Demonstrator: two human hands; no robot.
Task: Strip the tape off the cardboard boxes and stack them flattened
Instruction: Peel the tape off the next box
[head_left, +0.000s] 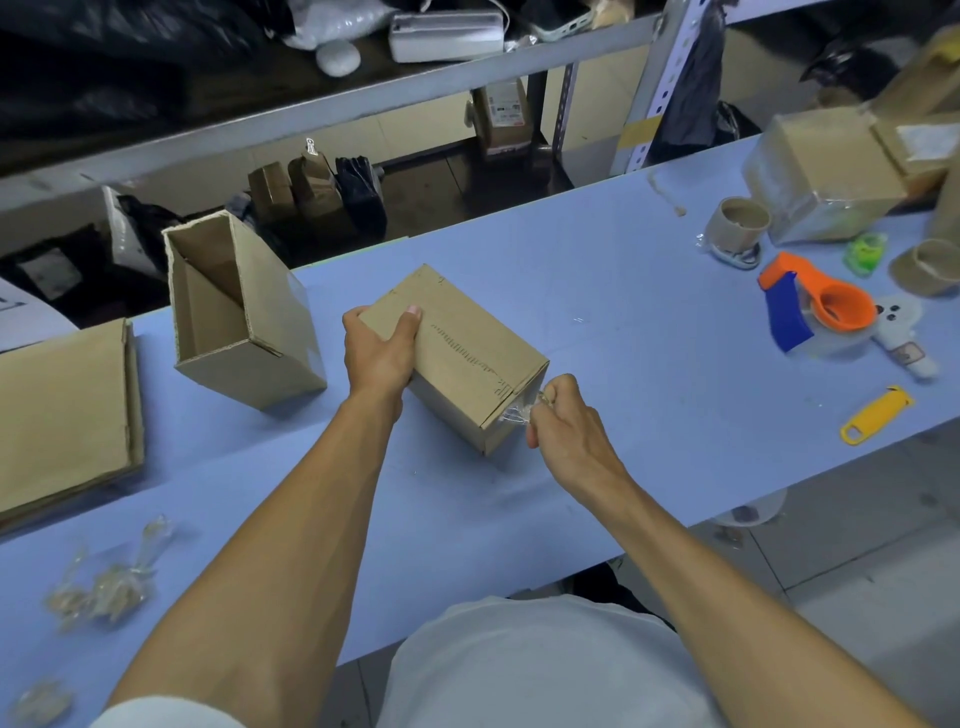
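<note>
closed box (457, 353) mid-table (597, 249), open box (239, 312) left, flattened stack (62, 410) far left, tape dispenser (815, 306) right

closed box (457, 358): brown, frame centre, clear tape (511, 414) peeling off
open box (239, 312): tilted, left
flattened stack (67, 410): far left

The blue tabletop (597, 270) carries a closed cardboard box (467, 358) at its centre, an open box (234, 317) at 10 o'clock, flattened cardboard (62, 410) at 9, crumpled tape scraps (104, 587) at 8, a tape dispenser (815, 306) at 3 and a yellow cutter (875, 415) at 4.
</note>
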